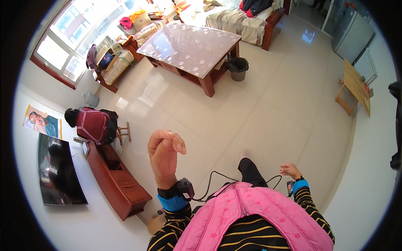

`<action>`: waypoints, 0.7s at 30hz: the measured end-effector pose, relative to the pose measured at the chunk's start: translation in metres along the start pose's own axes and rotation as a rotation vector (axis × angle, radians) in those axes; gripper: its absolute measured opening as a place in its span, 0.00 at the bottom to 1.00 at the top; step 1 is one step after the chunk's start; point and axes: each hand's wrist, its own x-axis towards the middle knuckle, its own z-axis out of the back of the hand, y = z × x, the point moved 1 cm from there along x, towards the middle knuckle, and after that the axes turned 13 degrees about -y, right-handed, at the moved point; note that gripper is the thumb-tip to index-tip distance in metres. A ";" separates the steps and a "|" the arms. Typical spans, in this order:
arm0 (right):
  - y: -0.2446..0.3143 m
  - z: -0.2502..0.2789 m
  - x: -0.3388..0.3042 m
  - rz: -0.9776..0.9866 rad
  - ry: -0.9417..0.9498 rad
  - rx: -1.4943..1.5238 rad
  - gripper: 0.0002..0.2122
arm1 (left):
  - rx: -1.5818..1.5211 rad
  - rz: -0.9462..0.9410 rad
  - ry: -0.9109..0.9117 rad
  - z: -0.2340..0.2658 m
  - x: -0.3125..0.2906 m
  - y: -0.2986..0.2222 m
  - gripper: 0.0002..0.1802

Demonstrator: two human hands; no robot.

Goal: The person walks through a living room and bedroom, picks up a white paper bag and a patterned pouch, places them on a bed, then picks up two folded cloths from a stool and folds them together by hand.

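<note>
My left hand (164,157) is raised in front of me above the tiled floor, with its fingers curled over toward the thumb. Nothing shows between them. Lower and to the right, my right hand (290,170) hangs at my side with its fingers loosely extended to the left and nothing in them. A small dark device (185,188) is strapped to my left wrist, and a black cable (208,187) runs from it toward my body. Another device (289,188) sits at my right wrist. Neither hand touches any furniture.
A low reddish-brown cabinet (121,184) stands at the left below a television (60,171). Beside it, a person in a dark red vest (93,124) sits on a wooden stool (124,133). Ahead are a coffee table (188,46) and waste bin (238,70); a wooden table (356,85) stands right.
</note>
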 end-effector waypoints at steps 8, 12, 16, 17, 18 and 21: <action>0.087 0.028 0.078 0.050 0.010 0.026 0.17 | 0.011 -0.086 -0.051 -0.021 0.077 0.023 0.09; 0.145 0.043 0.122 0.085 0.015 0.006 0.18 | 0.026 -0.100 -0.054 -0.044 0.120 0.048 0.08; 0.189 0.058 0.154 0.106 0.044 -0.040 0.17 | 0.032 -0.072 -0.064 -0.058 0.152 0.075 0.08; 0.197 0.061 0.161 0.109 0.049 -0.050 0.16 | 0.038 -0.058 -0.063 -0.060 0.158 0.082 0.08; 0.207 0.065 0.169 0.118 0.050 -0.066 0.16 | 0.043 -0.051 -0.065 -0.062 0.167 0.089 0.08; 0.226 0.070 0.187 0.087 0.055 -0.017 0.16 | 0.054 -0.047 -0.077 -0.067 0.196 0.101 0.09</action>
